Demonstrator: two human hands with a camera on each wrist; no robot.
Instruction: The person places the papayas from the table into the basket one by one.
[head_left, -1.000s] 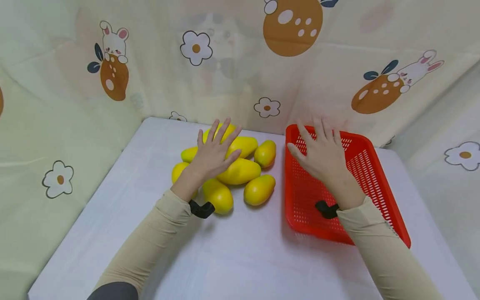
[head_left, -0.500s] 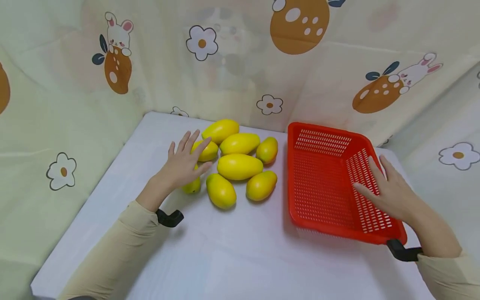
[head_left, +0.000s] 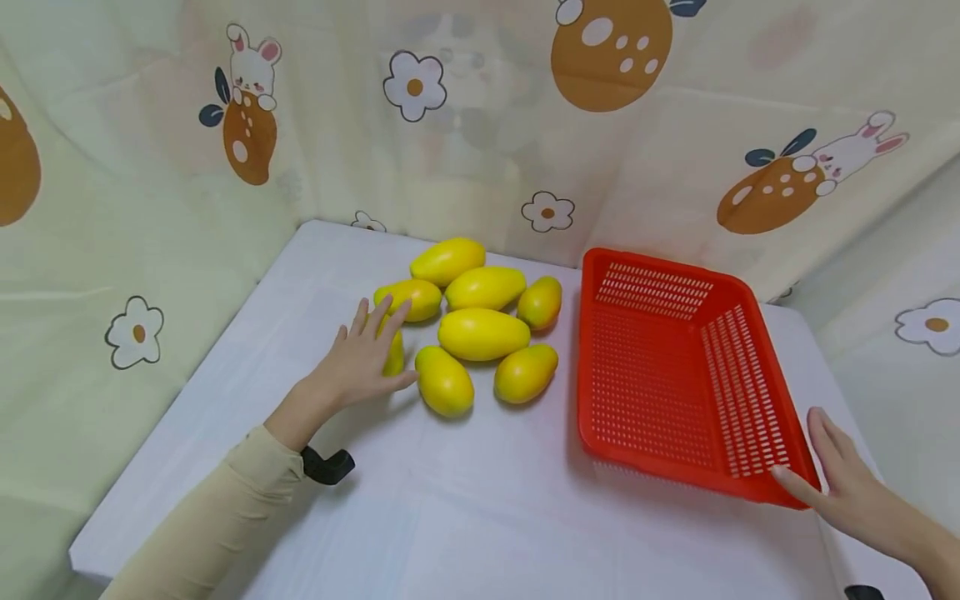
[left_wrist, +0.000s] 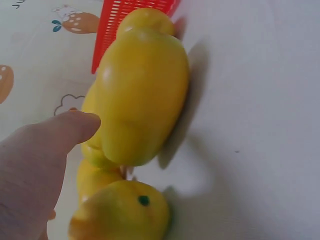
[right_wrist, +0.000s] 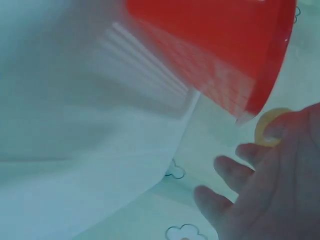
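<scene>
Several yellow mangoes lie grouped left of the red plastic basket (head_left: 652, 383). My left hand (head_left: 356, 362), fingers spread, hovers over the leftmost mango (head_left: 394, 357) and partly hides it. In the left wrist view the thumb (left_wrist: 82, 125) points at the side of a large mango (left_wrist: 142, 95); whether it touches cannot be told. A second mango (left_wrist: 125, 212) with a dark green spot shows below. At the basket's front right corner is my right hand (head_left: 858, 492), its thumb over the rim. The right wrist view shows its fingers extended beside the basket wall (right_wrist: 225, 85).
The basket stands on the white table (head_left: 480, 517), with no fruit in it. A printed cloth (head_left: 480, 150) with rabbits and flowers hangs behind the table and along both sides. A reddish-tipped mango (head_left: 540, 302) lies close to the basket's left rim.
My left hand has drawn back left from above the middle of the mangoes to the leftmost one. The right hand has moved from over the basket to its front right corner.
</scene>
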